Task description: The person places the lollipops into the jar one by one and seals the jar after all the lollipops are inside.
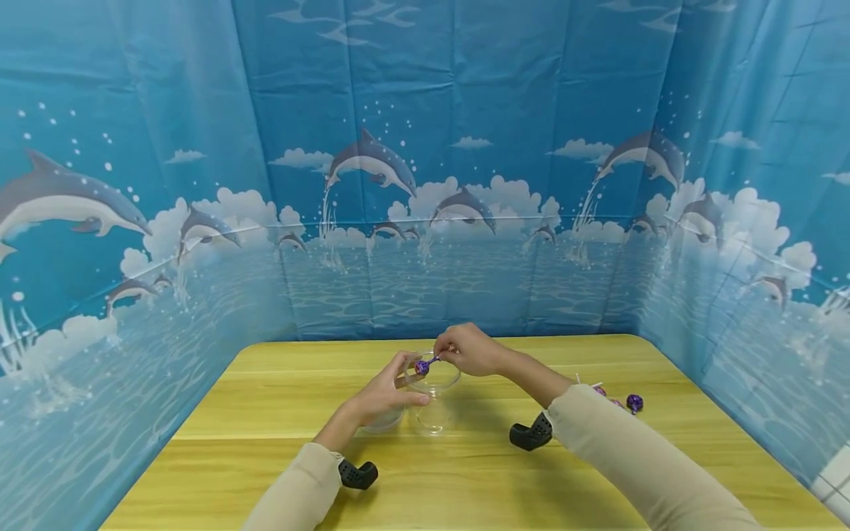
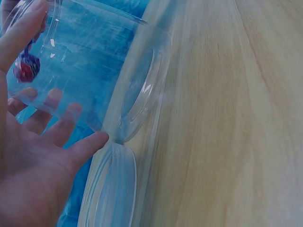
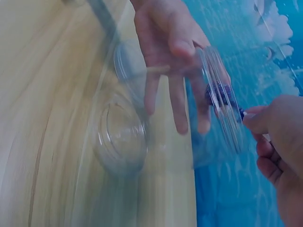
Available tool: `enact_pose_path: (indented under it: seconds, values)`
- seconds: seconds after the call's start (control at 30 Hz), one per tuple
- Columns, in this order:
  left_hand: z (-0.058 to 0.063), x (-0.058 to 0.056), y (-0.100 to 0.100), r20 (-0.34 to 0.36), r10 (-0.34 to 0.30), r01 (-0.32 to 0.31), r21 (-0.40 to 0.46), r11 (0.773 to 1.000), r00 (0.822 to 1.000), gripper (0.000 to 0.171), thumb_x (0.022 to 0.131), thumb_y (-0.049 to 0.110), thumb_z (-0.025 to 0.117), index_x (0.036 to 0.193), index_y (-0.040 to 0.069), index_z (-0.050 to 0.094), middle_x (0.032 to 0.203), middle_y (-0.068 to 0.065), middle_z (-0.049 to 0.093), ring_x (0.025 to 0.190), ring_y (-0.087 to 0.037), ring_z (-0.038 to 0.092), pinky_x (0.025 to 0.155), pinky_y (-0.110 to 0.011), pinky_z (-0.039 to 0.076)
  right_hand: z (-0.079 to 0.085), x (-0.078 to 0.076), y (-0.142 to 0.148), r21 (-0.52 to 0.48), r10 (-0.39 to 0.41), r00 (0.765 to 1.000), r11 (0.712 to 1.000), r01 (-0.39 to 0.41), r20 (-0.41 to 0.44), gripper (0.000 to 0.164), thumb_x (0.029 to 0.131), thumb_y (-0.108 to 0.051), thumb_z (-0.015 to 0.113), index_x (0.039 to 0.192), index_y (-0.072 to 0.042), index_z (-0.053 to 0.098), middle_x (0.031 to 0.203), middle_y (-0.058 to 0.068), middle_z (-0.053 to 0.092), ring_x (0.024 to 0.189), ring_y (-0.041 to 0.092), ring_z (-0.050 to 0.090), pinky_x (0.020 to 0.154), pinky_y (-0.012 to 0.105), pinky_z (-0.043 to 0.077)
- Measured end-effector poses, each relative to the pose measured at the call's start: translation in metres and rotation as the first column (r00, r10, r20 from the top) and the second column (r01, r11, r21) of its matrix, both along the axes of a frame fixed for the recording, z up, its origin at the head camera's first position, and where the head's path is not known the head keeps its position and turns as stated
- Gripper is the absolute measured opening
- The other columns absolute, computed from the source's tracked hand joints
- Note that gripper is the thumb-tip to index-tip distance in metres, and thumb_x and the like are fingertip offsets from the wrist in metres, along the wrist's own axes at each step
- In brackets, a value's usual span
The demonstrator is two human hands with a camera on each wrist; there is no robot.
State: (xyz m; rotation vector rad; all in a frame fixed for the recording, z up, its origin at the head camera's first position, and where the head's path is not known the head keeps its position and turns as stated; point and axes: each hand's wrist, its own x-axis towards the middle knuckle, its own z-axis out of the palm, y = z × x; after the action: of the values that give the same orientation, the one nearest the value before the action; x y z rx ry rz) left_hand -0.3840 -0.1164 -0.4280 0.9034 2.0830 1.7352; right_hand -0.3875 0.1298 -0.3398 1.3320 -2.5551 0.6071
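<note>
A clear plastic jar [image 1: 433, 413] stands upright on the table with its mouth uncovered. My left hand [image 1: 392, 389] holds it from the left, thumb on the near side and fingers spread along the far wall. My right hand [image 1: 473, 350] pinches the stick of a purple-wrapped lollipop [image 1: 421, 367] at the jar's mouth. The candy head, purple and red in the left wrist view, hangs head-first just inside the rim [image 3: 222, 99]. Beside the jar, partly behind my left hand, lies a round clear lid [image 2: 111, 189].
More wrapped lollipops, among them a dark purple one [image 1: 634, 403], lie on the table [image 1: 279, 413] to the right, partly hidden by my right sleeve [image 1: 637, 450]. A blue dolphin-print curtain [image 1: 425, 280] hangs along the table's back and sides.
</note>
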Motion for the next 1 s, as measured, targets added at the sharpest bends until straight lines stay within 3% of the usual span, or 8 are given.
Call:
enact_pose_path:
  seconds: [0.13, 0.4, 0.57, 0.7, 0.83, 1.0]
  values:
    - [-0.001, 0.002, -0.002, -0.004, 0.008, -0.009, -0.009, 1.000, 1.000, 0.071, 0.098, 0.017, 0.073, 0.155, 0.012, 0.031, 0.160, -0.013, 0.031, 0.145, -0.044, 0.035, 0.100, -0.047, 0.051, -0.001, 0.002, -0.014, 0.047, 0.048, 0.998, 0.998, -0.046, -0.047, 0.011, 0.097, 0.002, 0.068, 0.098, -0.002, 0.078, 0.090, 0.004, 0.071, 0.082, 0.018, 0.066, 0.073, 0.032, 0.056]
    - [0.000, 0.002, -0.005, 0.018, -0.029, 0.028, 0.022, 0.999, 0.999, 0.063, 0.099, 0.014, 0.071, 0.151, 0.015, 0.034, 0.155, -0.011, 0.034, 0.145, -0.043, 0.036, 0.096, -0.044, 0.053, 0.000, -0.002, -0.041, 0.206, 0.079, 0.996, 0.976, -0.072, -0.028, 0.017, 0.098, 0.001, 0.068, 0.097, -0.008, 0.082, 0.091, 0.003, 0.076, 0.081, 0.015, 0.070, 0.073, 0.027, 0.057]
    - [0.001, 0.002, -0.005, 0.032, -0.030, 0.028, 0.041, 0.999, 0.999, 0.061, 0.100, 0.013, 0.071, 0.149, 0.013, 0.034, 0.151, -0.012, 0.037, 0.140, -0.041, 0.043, 0.095, -0.044, 0.054, 0.005, -0.004, -0.053, 0.292, 0.095, 0.995, 0.952, -0.097, 0.023, 0.023, 0.099, 0.001, 0.066, 0.084, -0.010, 0.079, 0.071, -0.006, 0.065, 0.061, 0.009, 0.055, 0.060, 0.022, 0.042]
    - [0.000, 0.000, -0.006, 0.040, -0.038, 0.036, 0.058, 0.998, 0.998, 0.060, 0.100, 0.014, 0.071, 0.147, 0.012, 0.034, 0.148, -0.013, 0.039, 0.138, -0.035, 0.046, 0.096, -0.045, 0.054, 0.005, -0.004, -0.061, 0.344, 0.082, 0.995, 0.934, -0.095, 0.053, 0.019, 0.099, -0.002, 0.069, 0.083, -0.006, 0.078, 0.066, -0.009, 0.055, 0.058, 0.007, 0.043, 0.059, 0.022, 0.036]
    - [-0.001, -0.001, -0.007, 0.040, -0.036, 0.033, 0.056, 0.998, 0.999, 0.060, 0.100, 0.014, 0.071, 0.147, 0.013, 0.034, 0.148, -0.012, 0.039, 0.140, -0.032, 0.044, 0.096, -0.045, 0.054, 0.004, -0.004, -0.064, 0.363, 0.065, 0.997, 0.928, -0.080, 0.051, 0.018, 0.099, -0.003, 0.070, 0.083, -0.005, 0.078, 0.067, -0.006, 0.057, 0.060, 0.007, 0.041, 0.059, 0.022, 0.036]
    - [-0.001, -0.001, -0.008, 0.044, -0.024, 0.022, 0.045, 0.999, 0.999, 0.061, 0.100, 0.017, 0.072, 0.148, 0.014, 0.034, 0.151, -0.011, 0.038, 0.142, -0.032, 0.042, 0.101, -0.047, 0.050, 0.002, -0.005, -0.064, 0.321, 0.080, 0.995, 0.942, -0.096, 0.062, 0.021, 0.099, -0.002, 0.070, 0.080, -0.009, 0.077, 0.069, 0.000, 0.063, 0.059, 0.006, 0.043, 0.059, 0.022, 0.038]
